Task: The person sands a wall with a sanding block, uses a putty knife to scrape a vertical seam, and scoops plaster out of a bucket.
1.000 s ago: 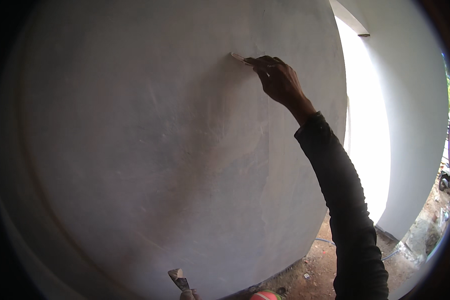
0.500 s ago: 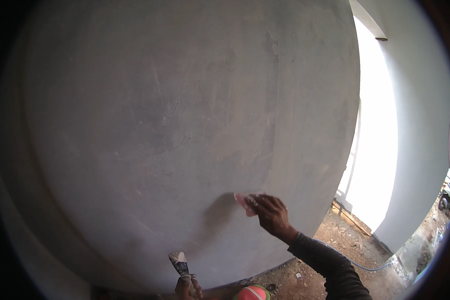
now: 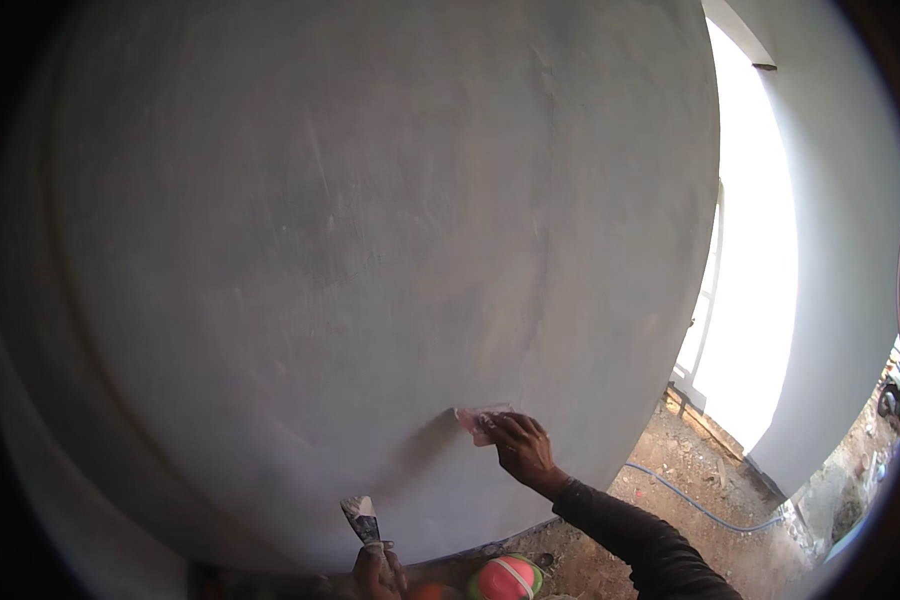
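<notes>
My right hand [image 3: 525, 450], in a dark long sleeve, grips a flat pinkish applicator [image 3: 475, 422] held against the lower middle of a grey plastered wall [image 3: 370, 250], casting a shadow leftward. Down at the bottom edge, my left hand [image 3: 378, 572] holds a putty knife [image 3: 359, 520] upright, its blade smeared with pale material. Below and between the hands is a round pink object [image 3: 510, 582] with a green rim and a white band, partly cut off by the frame.
At right, a bright opening [image 3: 750, 250] stands beside a pale wall [image 3: 835, 250]. A blue hose [image 3: 700, 505] crosses the dirt floor [image 3: 660, 520], near a wooden board [image 3: 710, 430] at the opening's foot. A wheel [image 3: 890, 400] shows at the far right.
My right hand has come down from high on the wall to its lower middle, most recently slightly down and leftward. The putty knife in my left hand has risen a little at the bottom edge.
</notes>
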Motion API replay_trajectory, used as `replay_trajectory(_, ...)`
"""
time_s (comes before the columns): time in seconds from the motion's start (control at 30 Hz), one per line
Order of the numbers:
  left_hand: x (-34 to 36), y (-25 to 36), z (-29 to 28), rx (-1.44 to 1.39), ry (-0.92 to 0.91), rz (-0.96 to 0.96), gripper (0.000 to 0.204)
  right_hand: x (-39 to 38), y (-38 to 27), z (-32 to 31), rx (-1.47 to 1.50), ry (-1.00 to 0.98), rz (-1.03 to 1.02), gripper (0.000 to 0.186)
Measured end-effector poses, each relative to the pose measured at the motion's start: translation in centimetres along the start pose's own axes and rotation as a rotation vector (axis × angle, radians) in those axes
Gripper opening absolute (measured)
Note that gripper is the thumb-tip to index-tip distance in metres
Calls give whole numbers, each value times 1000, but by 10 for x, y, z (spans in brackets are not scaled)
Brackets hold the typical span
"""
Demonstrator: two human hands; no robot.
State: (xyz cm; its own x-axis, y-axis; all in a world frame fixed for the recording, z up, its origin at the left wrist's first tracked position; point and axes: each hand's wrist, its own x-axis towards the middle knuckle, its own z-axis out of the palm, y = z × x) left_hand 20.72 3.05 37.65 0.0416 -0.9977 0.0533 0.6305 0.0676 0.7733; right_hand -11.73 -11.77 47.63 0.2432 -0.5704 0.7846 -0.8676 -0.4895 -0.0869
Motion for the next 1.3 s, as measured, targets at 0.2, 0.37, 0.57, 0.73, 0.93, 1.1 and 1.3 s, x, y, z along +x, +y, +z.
replay_trajectory(0.2, -11, 5, 1, -46, 87, -71, 33, 193, 20, -132, -181, 566, -77, 45)
replay_trajectory(0.37, -10, -4, 2, -67, 45, -53, 33, 159, 51, -81, -258, 431, -80, 46)
replay_trajectory(0.57, -12, -7, -29, -19, -52, -82, 44, -70, 18, 39, -96, 51, 88, 39)
replay_trajectory(0.73, -17, 17, -15, 228, -41, 13, 45, -150, -37, 63, 261, -101, 521, 26)
replay_trajectory(0.93, -6, -4, -33, 554, -201, 273, 36, -126, -181, -6, 1590, -81, 1062, 21)
replay_trajectory(1.1, 3, 15, -16, 1054, -286, 774, 46, -101, -208, -16, 1850, -169, 1234, 22)
replay_trajectory(1.3, 2, 38, -13, 1409, -384, 797, 54, -119, -183, -35, 1692, -145, 1187, 24)
